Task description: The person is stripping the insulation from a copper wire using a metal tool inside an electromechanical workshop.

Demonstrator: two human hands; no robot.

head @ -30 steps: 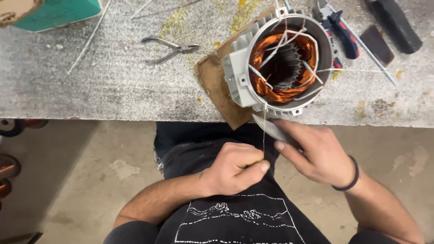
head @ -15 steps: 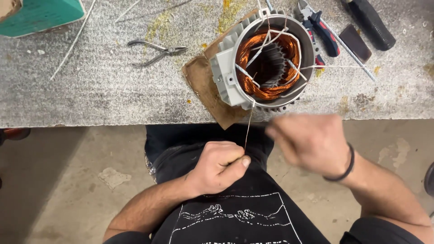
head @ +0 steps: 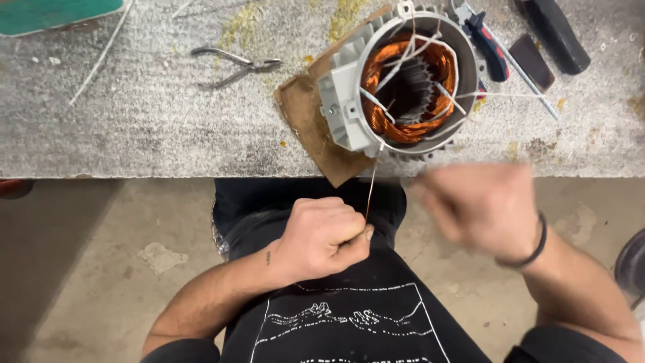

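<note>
A grey motor housing (head: 339,101) with orange copper windings (head: 403,128) lies on a piece of brown cardboard (head: 302,121) at the workbench's front edge. White strings cross its opening. A thin copper wire (head: 371,185) runs down from the housing's lower rim to my left hand (head: 322,235), which pinches it between thumb and forefinger in front of my black shirt. My right hand (head: 480,208), with a dark band on the wrist, is blurred just below the bench edge, right of the wire and apart from it. Whether it holds anything is hidden by the blur.
On the speckled grey bench (head: 134,134) lie pliers (head: 235,67), a red-and-blue-handled screwdriver (head: 487,47), a black handle (head: 554,33), a small dark block (head: 531,60), a white strand (head: 101,57) and a teal object (head: 54,12) at far left. Concrete floor lies below.
My right hand, which held a grey blade-like tool against the wire, has pulled away to the right and is now blurred. My left hand keeps its pinch on the wire.
</note>
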